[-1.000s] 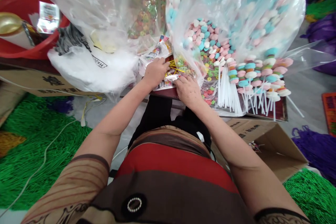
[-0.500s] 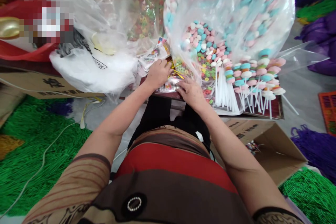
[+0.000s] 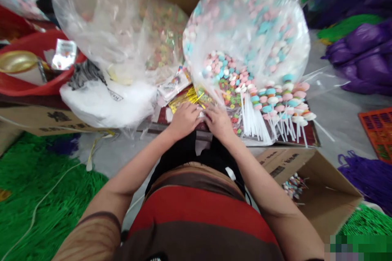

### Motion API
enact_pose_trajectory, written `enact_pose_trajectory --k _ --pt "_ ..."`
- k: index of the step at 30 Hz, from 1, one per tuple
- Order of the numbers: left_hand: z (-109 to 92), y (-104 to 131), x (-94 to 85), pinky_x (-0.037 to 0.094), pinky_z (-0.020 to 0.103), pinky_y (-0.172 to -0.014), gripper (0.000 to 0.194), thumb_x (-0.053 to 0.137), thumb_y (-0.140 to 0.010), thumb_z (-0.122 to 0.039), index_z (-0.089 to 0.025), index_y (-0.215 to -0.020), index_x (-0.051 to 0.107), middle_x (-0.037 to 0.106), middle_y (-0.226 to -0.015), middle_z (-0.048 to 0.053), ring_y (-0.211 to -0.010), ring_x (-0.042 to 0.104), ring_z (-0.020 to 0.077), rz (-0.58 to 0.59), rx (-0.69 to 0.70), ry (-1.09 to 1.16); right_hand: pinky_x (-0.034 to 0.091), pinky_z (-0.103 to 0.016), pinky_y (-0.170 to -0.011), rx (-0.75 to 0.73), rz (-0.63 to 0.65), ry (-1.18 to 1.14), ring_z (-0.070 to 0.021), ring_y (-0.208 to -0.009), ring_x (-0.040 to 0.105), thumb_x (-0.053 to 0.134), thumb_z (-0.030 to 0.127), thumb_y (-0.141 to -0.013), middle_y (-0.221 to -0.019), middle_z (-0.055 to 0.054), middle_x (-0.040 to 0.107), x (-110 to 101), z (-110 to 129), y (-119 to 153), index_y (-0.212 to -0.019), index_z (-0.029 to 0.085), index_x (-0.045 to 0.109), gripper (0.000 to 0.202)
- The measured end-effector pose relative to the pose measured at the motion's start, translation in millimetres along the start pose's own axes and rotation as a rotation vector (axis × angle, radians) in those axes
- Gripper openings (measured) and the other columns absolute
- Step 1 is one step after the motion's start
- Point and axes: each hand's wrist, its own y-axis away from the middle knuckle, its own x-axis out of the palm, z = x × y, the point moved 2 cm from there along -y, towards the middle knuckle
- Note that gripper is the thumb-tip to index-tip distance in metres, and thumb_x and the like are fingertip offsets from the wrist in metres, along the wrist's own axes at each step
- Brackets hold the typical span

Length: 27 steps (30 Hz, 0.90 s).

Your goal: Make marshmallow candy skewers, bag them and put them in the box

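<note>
My left hand (image 3: 185, 119) and my right hand (image 3: 219, 122) meet at the table's front edge, fingers curled in a pinch. Between their fingertips a shiny whitish bit of a small plastic bag (image 3: 201, 114) shows; the fingers hide most of it. Just beyond lie gold twist ties (image 3: 193, 95), next to a stack of printed clear plastic bags (image 3: 175, 85). Ring-shaped gummies (image 3: 230, 94) and pastel marshmallow candies (image 3: 228, 67) spill out to the right of my hands. White sticks (image 3: 254, 120) lie beside finished-looking candy skewers (image 3: 283, 100).
A big bag of marshmallow candies (image 3: 260, 20) and a bag of gummy rings (image 3: 165, 36) stand at the back. On the left are a white plastic bag (image 3: 107, 104) and a red basin (image 3: 18, 85). An open cardboard box (image 3: 330, 191) holding candy sticks sits below right.
My hands have come closer together, and the printed plastic bag seen between them before is now mostly hidden by my fingers. The camera view has shifted, showing more of the back.
</note>
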Motion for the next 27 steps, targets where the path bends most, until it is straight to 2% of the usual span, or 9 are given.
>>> enact_pose_trajectory --k 2,7,10,13,17,19,22,25,27 --pt "0.6 5.1 6.1 0.048 0.044 -0.092 0.026 0.059 -0.099 -0.037 -0.015 -0.105 0.073 0.070 -0.110 0.015 -0.105 0.062 0.0297 0.045 -0.055 -0.031 0.044 -0.040 -0.090 -0.003 0.031 0.038 -0.0284 -0.105 0.063 0.048 0.022 -0.103 -0.119 -0.016 0.075 2.5 2.4 -3.2 -0.112 0.017 0.076 0.030" --pt "9.6 4.1 14.4 0.050 0.043 -0.093 0.023 0.066 -0.095 -0.033 -0.017 -0.111 0.072 0.070 -0.115 0.013 -0.108 0.062 0.0285 0.063 -0.042 -0.036 0.041 -0.037 -0.078 0.022 -0.008 0.140 -0.0244 -0.088 0.063 0.054 0.025 -0.103 -0.096 -0.010 0.077 13.8 3.2 -6.5 -0.094 0.021 0.078 0.026" --pt "12.3 4.6 17.4 0.051 0.043 -0.094 0.019 0.068 -0.094 -0.029 -0.018 -0.108 0.073 0.071 -0.113 0.012 -0.106 0.063 0.0283 0.060 -0.048 -0.029 0.040 -0.036 -0.076 -0.042 -0.108 0.145 -0.0221 -0.084 0.062 0.059 0.022 -0.101 -0.091 -0.007 0.077 18.6 1.5 -2.6 -0.087 0.023 0.077 0.023" --pt "15.0 6.2 19.4 0.052 0.044 -0.093 0.017 0.067 -0.095 -0.029 -0.019 -0.106 0.075 0.073 -0.110 0.011 -0.104 0.065 0.0276 0.022 -0.067 0.011 0.040 -0.036 -0.078 -0.124 -0.254 0.119 -0.0207 -0.084 0.062 0.061 0.021 -0.100 -0.095 -0.005 0.079 14.9 1.6 2.7 -0.089 0.023 0.077 0.020" --pt "19.4 5.5 12.1 0.053 0.041 -0.092 0.028 0.067 -0.096 -0.038 -0.019 -0.115 0.074 0.077 -0.107 0.011 -0.102 0.069 0.0254 -0.095 -0.084 0.249 0.042 -0.041 -0.100 -0.179 -0.447 0.009 -0.0223 -0.103 0.066 0.063 0.023 -0.099 -0.114 -0.005 0.080 -3.7 4.9 6.9 -0.095 0.025 0.078 0.016" --pt "19.5 3.8 3.9 0.054 0.037 -0.090 0.026 0.066 -0.097 -0.040 -0.019 -0.109 0.075 0.078 -0.103 0.009 -0.097 0.071 0.0229 -0.119 -0.114 0.418 0.042 -0.045 -0.107 -0.141 -0.457 -0.157 -0.0241 -0.111 0.067 0.062 0.026 -0.099 -0.118 -0.006 0.080 -12.6 5.0 6.5 -0.097 0.026 0.078 0.016" --pt "13.7 0.4 -10.4 0.054 0.036 -0.091 0.021 0.067 -0.095 -0.039 -0.021 -0.101 0.075 0.079 -0.101 0.007 -0.096 0.071 0.0216 -0.125 -0.191 0.598 0.054 -0.042 -0.097 0.077 -0.374 -0.592 -0.0239 -0.104 0.071 0.066 0.037 -0.095 -0.117 -0.008 0.080 -17.8 1.5 3.9 -0.116 0.025 0.076 0.026" --pt "5.0 -2.9 -20.8 0.053 0.036 -0.095 0.031 0.075 -0.087 -0.038 -0.022 -0.113 0.073 0.078 -0.108 0.007 -0.101 0.070 0.0225 -0.116 -0.292 0.733 0.059 -0.037 -0.085 0.328 -0.291 -1.062 -0.0219 -0.095 0.073 0.077 0.047 -0.081 -0.114 -0.007 0.080 -16.2 -0.2 3.9 -0.127 0.023 0.071 0.052" --pt "1.2 -4.2 -22.9 0.052 0.035 -0.095 0.042 0.078 -0.083 -0.039 -0.021 -0.119 0.071 0.077 -0.110 0.006 -0.100 0.069 0.0215 -0.082 -0.381 0.869 0.060 -0.035 -0.085 0.418 -0.290 -1.244 -0.0208 -0.095 0.073 0.083 0.047 -0.073 -0.108 -0.005 0.080 -18.3 0.9 6.1 -0.122 0.025 0.073 0.055"
